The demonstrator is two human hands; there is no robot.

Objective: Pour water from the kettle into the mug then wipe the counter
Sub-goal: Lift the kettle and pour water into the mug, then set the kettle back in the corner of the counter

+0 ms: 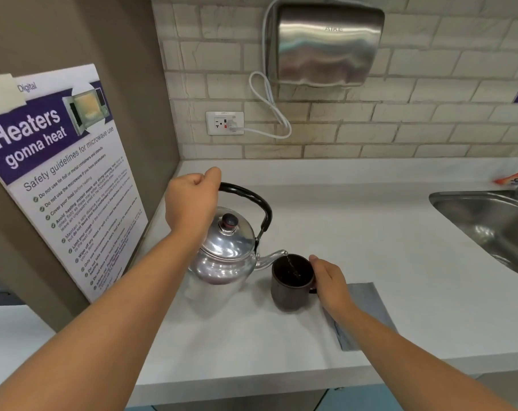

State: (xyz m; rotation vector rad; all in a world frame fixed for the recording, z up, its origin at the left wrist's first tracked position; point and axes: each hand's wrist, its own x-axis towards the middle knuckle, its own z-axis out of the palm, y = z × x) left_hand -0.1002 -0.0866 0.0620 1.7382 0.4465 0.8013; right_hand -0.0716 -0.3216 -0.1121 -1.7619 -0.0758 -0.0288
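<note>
- Pale counter (370, 232) under a brick-tile wall; kitchenette corner, wide-angle head view looking down.
- Kettle (225, 250): polished metal, round body, lid with dark knob, black hoop handle over the top. Held tilted to the right above the near-left part of the counter, spout over the mug's mouth, thin stream of water falling in.
- Left hand (192, 200): closed in a fist around the far-left end of the hoop handle, carrying the kettle's whole weight.
- Handling, judged: rigid shell, likely heavy if well filled, possibly hot; metal body slick. Black handle the only sensible hold; load shifts toward the spout as tilt grows, so wrist sets the pour rate.
- Mug (292, 281): dark brown, standing upright on the counter just right of the kettle, dark liquid inside, level partly up. Judged stiff, breakable if knocked, light enough to slide under a bump from the spout.
- Right hand (330, 281): fingers curled loosely against the mug's right side at the handle, steadying rather than lifting; exact closure around the handle hidden behind the hand.
- Grey cloth (363, 312): folded flat on the counter, near-right of the mug, partly under the right forearm. Soft, limp; for the wipe, press with a flat palm.
- Steel sink (489, 229) at far right, well apart from the mug.
- Microwave safety poster (62, 173) on the left wall; hand dryer (326, 46) plugged into an outlet (225, 123) above.
</note>
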